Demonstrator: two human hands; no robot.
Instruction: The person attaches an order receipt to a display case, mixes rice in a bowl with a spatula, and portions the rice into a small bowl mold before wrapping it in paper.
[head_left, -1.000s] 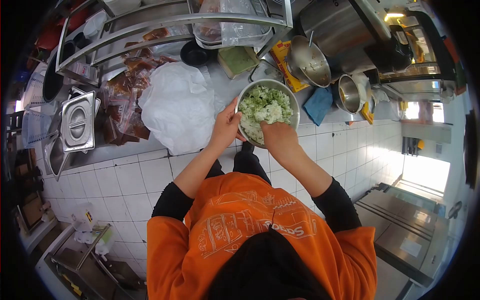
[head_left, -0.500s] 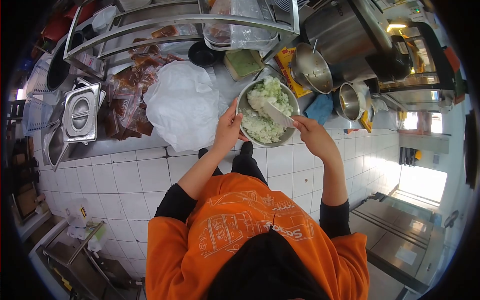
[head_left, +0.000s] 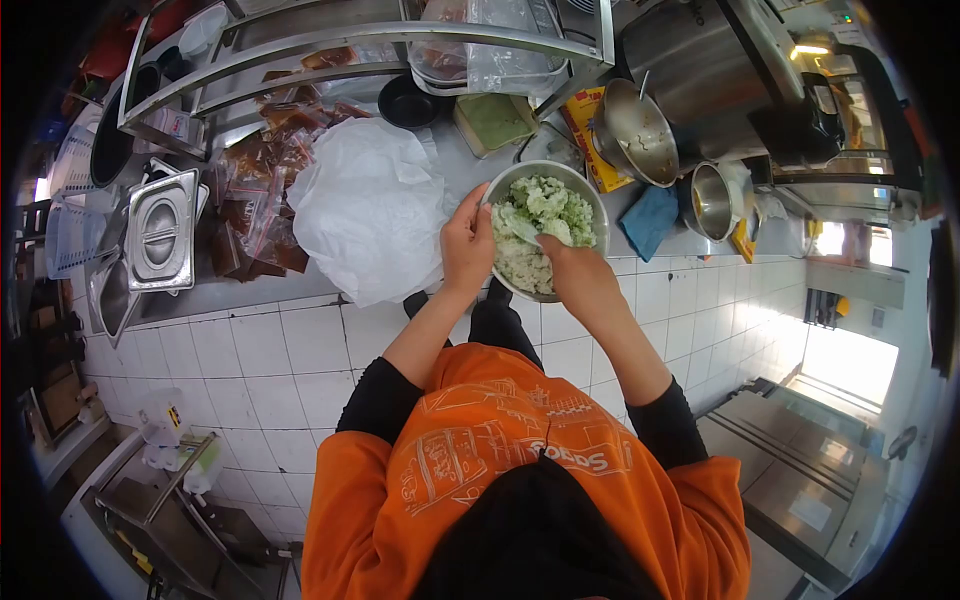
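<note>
A round metal bowl (head_left: pixel 597 206) of white and green chopped mix (head_left: pixel 540 215) stands at the counter's near edge. My left hand (head_left: pixel 466 243) grips the bowl's left rim. My right hand (head_left: pixel 577 278) is over the bowl's near side, holding a pale flat scraper (head_left: pixel 524 229) whose blade is pushed into the mix. Both forearms are bare below black sleeves and an orange shirt.
A crumpled white plastic bag (head_left: pixel 370 211) lies left of the bowl, with brown sealed packets (head_left: pixel 262 190) and a lidded steel pan (head_left: pixel 160 231) further left. Behind are a green-filled tub (head_left: pixel 492 121), a blue cloth (head_left: pixel 649 221), steel pots (head_left: pixel 634 131), a shelf rack (head_left: pixel 350 45).
My right hand swung out to the right with the scraper lifted over the mix, then came back down into the bowl's near side. My left hand kept its hold on the rim.
</note>
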